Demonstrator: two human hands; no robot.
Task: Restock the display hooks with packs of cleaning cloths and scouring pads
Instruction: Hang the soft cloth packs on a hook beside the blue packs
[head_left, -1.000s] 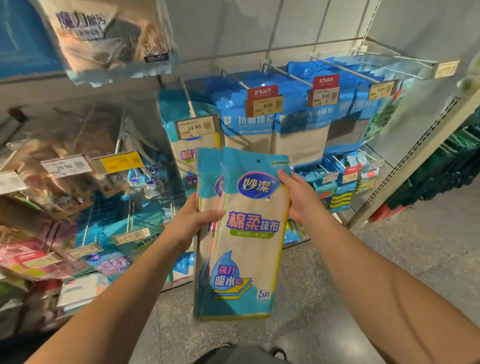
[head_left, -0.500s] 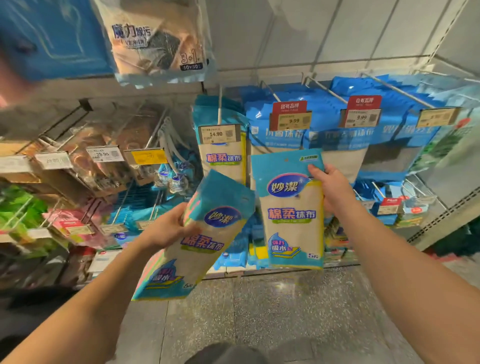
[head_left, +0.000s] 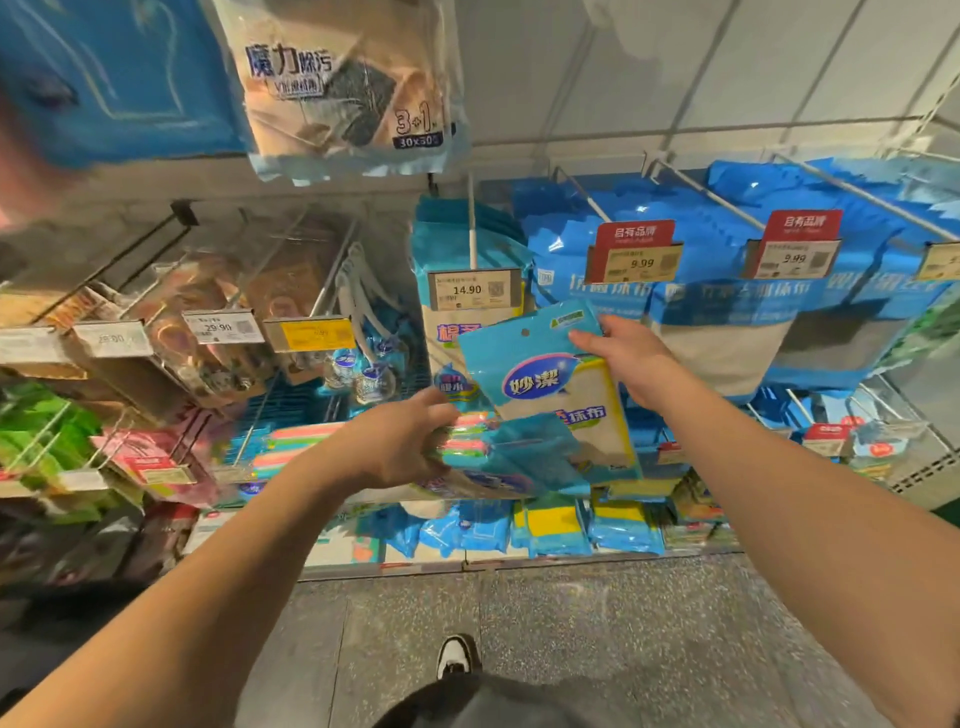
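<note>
My right hand (head_left: 631, 364) grips the top right corner of a blue cleaning cloth pack (head_left: 540, 382) with a hang hole near its top edge. The pack is tilted and sits just below the 14.90 price tag (head_left: 474, 289) of a white display hook (head_left: 472, 228) that carries several matching packs (head_left: 457, 249). My left hand (head_left: 400, 441) holds a second cloth pack (head_left: 511, 457) turned flat and low, its striped edge showing beside my fingers, partly under the first pack.
To the right hang rows of blue cloth packs (head_left: 675, 244) on hooks with red 9.99 tags (head_left: 634, 252). A scouring cloth bag (head_left: 343, 88) hangs above. Hooks with other goods (head_left: 218, 332) fill the left. Sponge packs (head_left: 556, 525) line the bottom shelf above the speckled floor (head_left: 571, 623).
My right hand raised its pack up and left toward the 14.90 hook. My left hand moved right and tipped its pack flat, under the first pack. The camera moved closer to the shelf.
</note>
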